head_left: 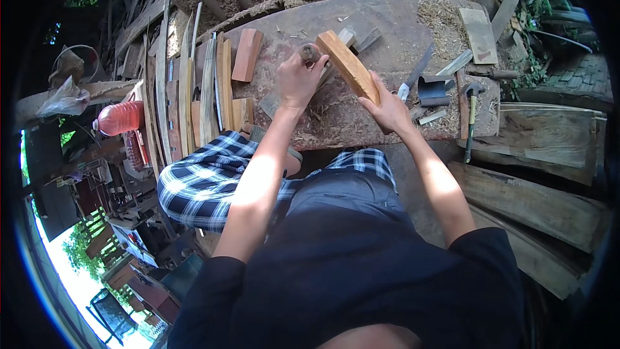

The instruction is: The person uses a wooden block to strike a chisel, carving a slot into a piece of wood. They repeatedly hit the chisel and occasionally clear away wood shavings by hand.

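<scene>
My right hand (389, 108) is wrapped round the lower end of a long orange-brown wooden block (352, 68), which is tilted over the workbench with its far end up and to the left. My left hand (300, 81) is closed round a brown piece with a round, dull end (310, 52), close to the block's far end. Most of that piece is hidden by the fingers, so its kind does not show. Under the hands, a pale wooden bar and a grey piece (368, 39) lie on the bench.
On the workbench (290, 19) are a reddish wooden block (247, 55), a handsaw (420, 68), a dark curved piece (433, 92) and wood shavings (445, 16). A hammer (472, 106) rests at the right edge. Boards stand at left, near a pink-filled bottle (121, 118); thick planks (529, 197) lie right.
</scene>
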Available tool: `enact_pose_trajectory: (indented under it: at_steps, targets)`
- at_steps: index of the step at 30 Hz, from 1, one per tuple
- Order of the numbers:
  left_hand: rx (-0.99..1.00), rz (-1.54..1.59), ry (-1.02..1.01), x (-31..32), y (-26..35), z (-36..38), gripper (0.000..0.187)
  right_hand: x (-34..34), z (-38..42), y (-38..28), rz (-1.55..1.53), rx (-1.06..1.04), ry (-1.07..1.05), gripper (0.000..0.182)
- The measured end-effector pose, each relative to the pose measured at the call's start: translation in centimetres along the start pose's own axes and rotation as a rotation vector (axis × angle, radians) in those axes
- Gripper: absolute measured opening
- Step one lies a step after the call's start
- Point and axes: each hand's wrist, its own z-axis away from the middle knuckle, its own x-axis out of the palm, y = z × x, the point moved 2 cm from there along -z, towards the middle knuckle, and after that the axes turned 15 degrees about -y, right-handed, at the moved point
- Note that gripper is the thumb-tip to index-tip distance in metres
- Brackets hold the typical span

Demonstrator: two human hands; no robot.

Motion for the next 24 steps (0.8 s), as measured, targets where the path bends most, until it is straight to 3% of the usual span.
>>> enact_pose_trajectory:
  at_steps: [3, 8, 10, 13, 24]
  targets:
    - [0.086, 0.022, 0.035, 0.4, -0.1, -0.5, 0.024, 0.1, 0.1, -0.1, -0.008, 0.009, 0.001, 0.086]
    - [0.062, 0.036, 0.037, -1.0, 0.0, -1.0, 0.022, 0.6, -0.5, 0.6, -0.082, -0.017, -0.01, 0.087]
    - [0.04, 0.081, 0.038, -1.2, -0.5, -1.1, 0.021, 1.2, -1.3, 1.3, -0.273, -0.169, 0.05, 0.087]
    - [0.017, 0.029, 0.049, -1.4, -0.9, -0.8, 0.019, 1.3, -1.6, 1.9, -0.46, -0.227, -0.001, 0.087]
    - [-0.044, -0.003, 0.075, -1.1, -0.7, -0.2, 0.019, 1.2, -1.8, 2.7, -0.427, -0.245, -0.007, 0.079]
